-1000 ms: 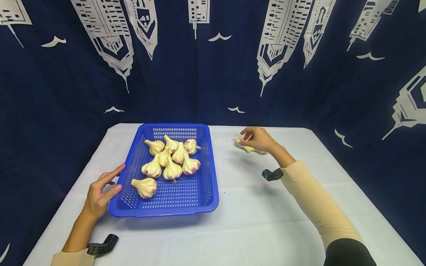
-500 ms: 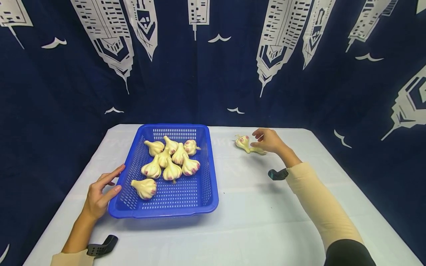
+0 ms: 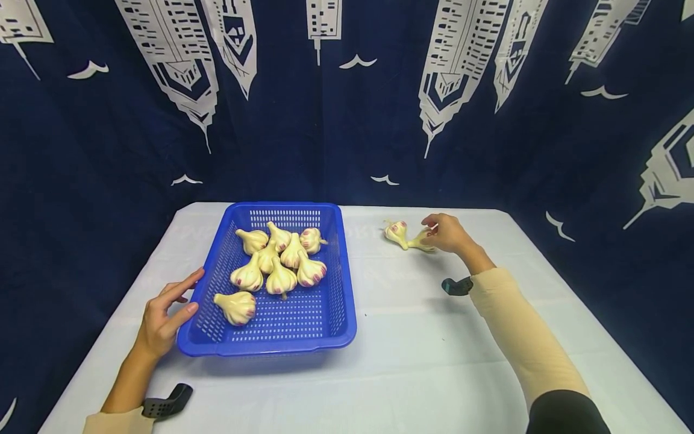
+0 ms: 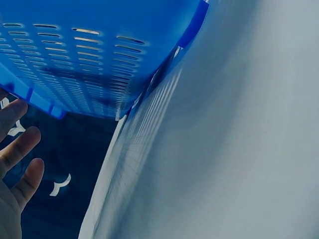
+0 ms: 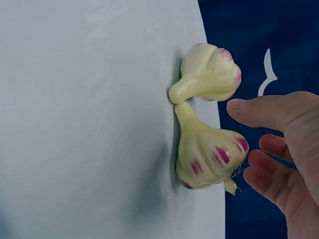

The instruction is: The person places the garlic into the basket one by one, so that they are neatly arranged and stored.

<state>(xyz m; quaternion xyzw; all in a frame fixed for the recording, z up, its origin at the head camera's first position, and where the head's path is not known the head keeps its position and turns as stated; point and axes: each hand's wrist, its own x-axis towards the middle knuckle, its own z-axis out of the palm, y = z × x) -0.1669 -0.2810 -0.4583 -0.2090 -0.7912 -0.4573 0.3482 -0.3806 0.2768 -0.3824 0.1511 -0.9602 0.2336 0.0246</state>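
Observation:
In the head view, my left hand [image 3: 159,319] rests its fingertips against the left rim of a blue perforated plastic basket [image 3: 309,342]. Several garlic bulbs [image 3: 247,276], cream with purple marks, lie inside it. Right of the basket, two more bulbs lie on the table with their necks together. My right hand [image 3: 449,234] hovers over the right-hand garlic bulb [image 3: 420,240] and partly covers it; the left-hand garlic bulb [image 3: 397,232] is uncovered. In the right wrist view, the thumb and bent fingers are spread around the nearer bulb [image 5: 209,154], with no clear grip on it.
A white cloth [image 3: 401,361] covers the table. Behind it hangs a dark blue curtain [image 3: 347,132] with white building prints, close to the far edge. The left wrist view shows the basket's side wall [image 4: 89,55] raised over the cloth.
My right hand has moved right, from the left-hand loose garlic bulb to the right-hand one, uncovering the first. The left hand and basket have stayed put.

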